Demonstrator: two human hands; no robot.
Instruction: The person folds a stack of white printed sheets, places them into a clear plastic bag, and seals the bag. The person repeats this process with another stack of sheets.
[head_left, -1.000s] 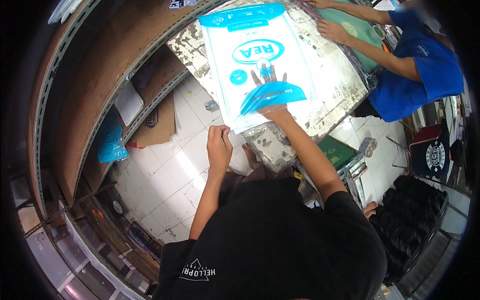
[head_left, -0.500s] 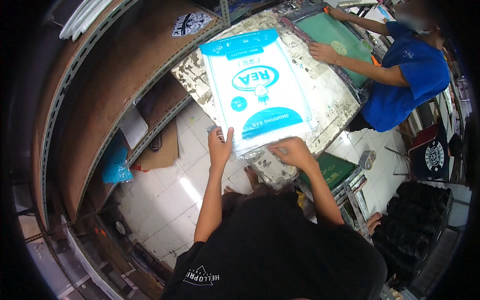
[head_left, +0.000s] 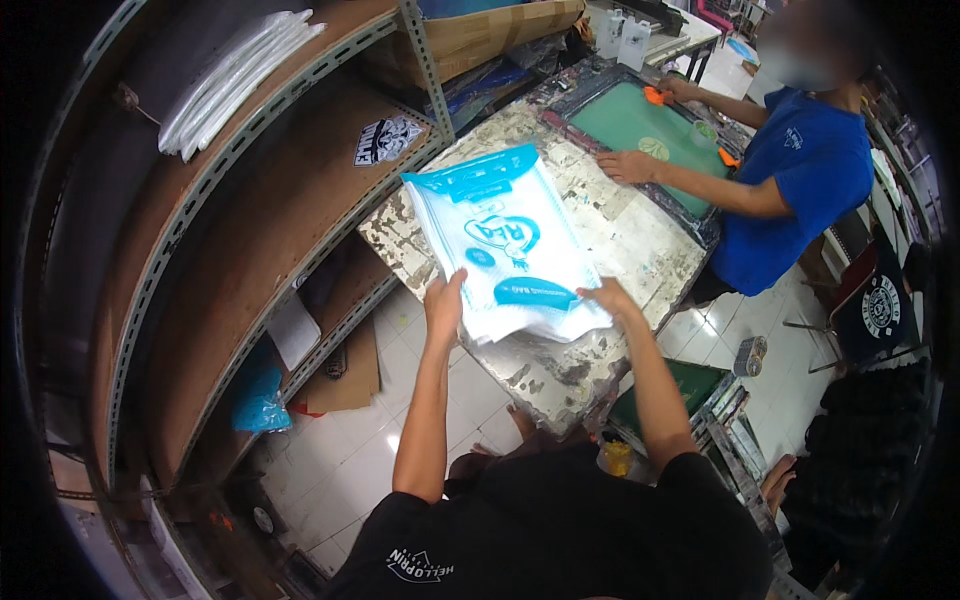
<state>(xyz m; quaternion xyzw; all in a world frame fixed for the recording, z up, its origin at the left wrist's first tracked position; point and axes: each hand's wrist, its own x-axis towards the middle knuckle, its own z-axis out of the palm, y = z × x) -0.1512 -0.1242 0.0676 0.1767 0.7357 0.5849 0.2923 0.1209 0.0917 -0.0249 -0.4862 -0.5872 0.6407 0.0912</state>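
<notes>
A flat white plastic packet of shopping bags (head_left: 525, 225) with turquoise print lies, partly lifted and buckled, over the worn, paint-flaked table (head_left: 640, 220). At its near left edge, the fingers of my left hand (head_left: 443, 310) are closed on the packet. My right hand (head_left: 612, 298) pinches its near right corner. Between my hands the near edge is wrinkled and loose clear plastic shows. The fingertips under the packet are hidden.
Across the table a person in a blue shirt (head_left: 805, 190) works at a green framed printing screen (head_left: 650, 125), one hand on an orange-handled tool. Metal-edged shelves (head_left: 270, 190) curve along my left. Another green screen (head_left: 680, 395) leans below the table's right side.
The packet, flat before, is now creased and raised at its near end. My right hand has shifted from its near edge to the right corner. The view has tilted upward.
</notes>
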